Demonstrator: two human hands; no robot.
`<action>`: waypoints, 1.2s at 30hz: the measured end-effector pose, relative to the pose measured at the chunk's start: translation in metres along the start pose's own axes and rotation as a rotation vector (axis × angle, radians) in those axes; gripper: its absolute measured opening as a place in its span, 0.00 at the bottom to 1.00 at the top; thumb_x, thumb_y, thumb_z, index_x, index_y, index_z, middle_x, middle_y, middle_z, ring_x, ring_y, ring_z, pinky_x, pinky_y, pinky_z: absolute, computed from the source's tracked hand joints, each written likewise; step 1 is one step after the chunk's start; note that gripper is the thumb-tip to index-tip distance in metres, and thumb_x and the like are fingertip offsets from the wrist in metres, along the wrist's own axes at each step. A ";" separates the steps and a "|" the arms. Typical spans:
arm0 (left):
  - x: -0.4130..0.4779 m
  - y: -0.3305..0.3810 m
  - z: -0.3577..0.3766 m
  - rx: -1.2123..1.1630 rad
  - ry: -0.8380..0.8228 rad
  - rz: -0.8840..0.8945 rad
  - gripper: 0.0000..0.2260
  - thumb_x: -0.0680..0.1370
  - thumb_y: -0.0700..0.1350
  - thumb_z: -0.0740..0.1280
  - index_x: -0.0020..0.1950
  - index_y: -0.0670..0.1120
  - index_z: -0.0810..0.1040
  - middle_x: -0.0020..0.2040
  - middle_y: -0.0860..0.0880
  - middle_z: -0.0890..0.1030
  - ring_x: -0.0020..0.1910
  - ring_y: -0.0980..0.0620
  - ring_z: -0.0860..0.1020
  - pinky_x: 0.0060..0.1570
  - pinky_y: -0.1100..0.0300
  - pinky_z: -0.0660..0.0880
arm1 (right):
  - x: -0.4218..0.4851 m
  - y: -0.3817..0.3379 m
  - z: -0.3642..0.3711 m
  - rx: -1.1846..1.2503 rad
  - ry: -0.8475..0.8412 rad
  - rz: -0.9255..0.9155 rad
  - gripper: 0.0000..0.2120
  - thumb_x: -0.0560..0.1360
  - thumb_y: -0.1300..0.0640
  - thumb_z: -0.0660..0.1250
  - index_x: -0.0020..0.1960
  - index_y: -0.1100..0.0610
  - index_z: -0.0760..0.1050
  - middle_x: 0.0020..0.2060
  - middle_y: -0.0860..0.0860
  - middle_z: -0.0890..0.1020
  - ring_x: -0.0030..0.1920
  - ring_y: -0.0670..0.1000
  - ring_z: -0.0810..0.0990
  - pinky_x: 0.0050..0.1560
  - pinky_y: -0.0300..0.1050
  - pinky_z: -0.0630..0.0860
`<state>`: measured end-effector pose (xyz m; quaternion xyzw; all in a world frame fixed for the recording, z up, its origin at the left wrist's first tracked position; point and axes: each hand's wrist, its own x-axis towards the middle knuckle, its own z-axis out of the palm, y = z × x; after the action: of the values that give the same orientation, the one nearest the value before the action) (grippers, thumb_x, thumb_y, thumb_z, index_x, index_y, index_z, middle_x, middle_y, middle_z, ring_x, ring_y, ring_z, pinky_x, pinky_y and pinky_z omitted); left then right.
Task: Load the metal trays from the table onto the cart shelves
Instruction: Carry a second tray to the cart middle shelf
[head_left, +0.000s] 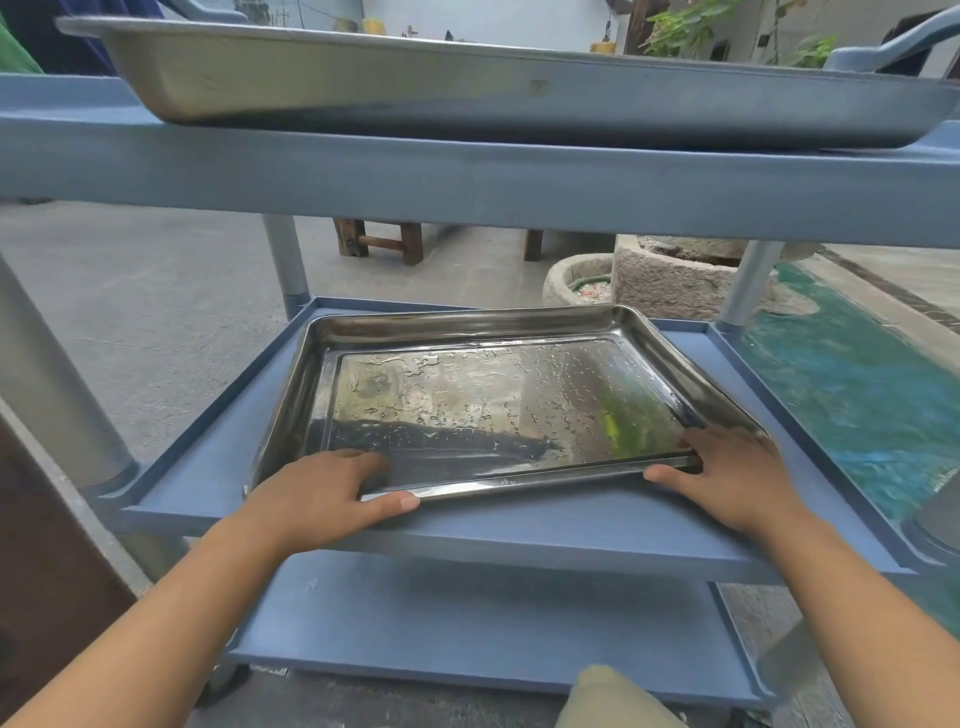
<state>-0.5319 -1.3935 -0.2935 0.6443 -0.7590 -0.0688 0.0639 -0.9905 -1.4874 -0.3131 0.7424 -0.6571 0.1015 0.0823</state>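
A wet, shiny metal tray (467, 332) lies on the middle shelf (218, 457) of a blue plastic cart, turned slightly askew. My left hand (317, 488) grips its near left corner, thumb under the rim and fingers inside. At the near right corner my right hand (727, 478) holds the rim the same way. A second metal tray (363, 78) rests on the cart's top shelf (467, 182), above and close to the camera.
The cart's bottom shelf (467, 623) sits below with nothing showing on it. Grey cart posts (285, 260) stand at the corners. Beyond the cart are stone troughs (670, 280), a wooden stool (384, 241) and a concrete floor. A green painted patch (857, 389) lies to the right.
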 end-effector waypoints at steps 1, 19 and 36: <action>0.000 0.001 0.000 0.000 -0.004 -0.005 0.42 0.66 0.82 0.46 0.67 0.58 0.72 0.63 0.58 0.77 0.55 0.56 0.77 0.53 0.56 0.75 | 0.000 0.000 0.001 0.001 0.007 0.020 0.45 0.59 0.14 0.44 0.55 0.44 0.76 0.55 0.48 0.80 0.60 0.56 0.75 0.62 0.53 0.65; 0.002 0.009 -0.002 0.040 -0.027 -0.067 0.45 0.64 0.83 0.44 0.72 0.59 0.66 0.60 0.54 0.79 0.55 0.52 0.78 0.50 0.55 0.75 | -0.005 -0.009 0.019 0.040 0.112 0.150 0.43 0.63 0.17 0.45 0.54 0.51 0.73 0.58 0.55 0.77 0.65 0.60 0.69 0.72 0.61 0.55; -0.016 0.047 -0.068 -0.220 -0.439 -0.178 0.42 0.73 0.71 0.62 0.79 0.53 0.51 0.76 0.44 0.62 0.67 0.43 0.72 0.66 0.50 0.70 | -0.035 -0.055 -0.083 0.298 -0.322 0.121 0.39 0.74 0.37 0.66 0.75 0.61 0.62 0.73 0.61 0.65 0.74 0.61 0.61 0.72 0.55 0.61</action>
<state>-0.5623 -1.3714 -0.2183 0.6674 -0.6829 -0.2944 -0.0387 -0.9439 -1.4257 -0.2412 0.7121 -0.6829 0.0826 -0.1407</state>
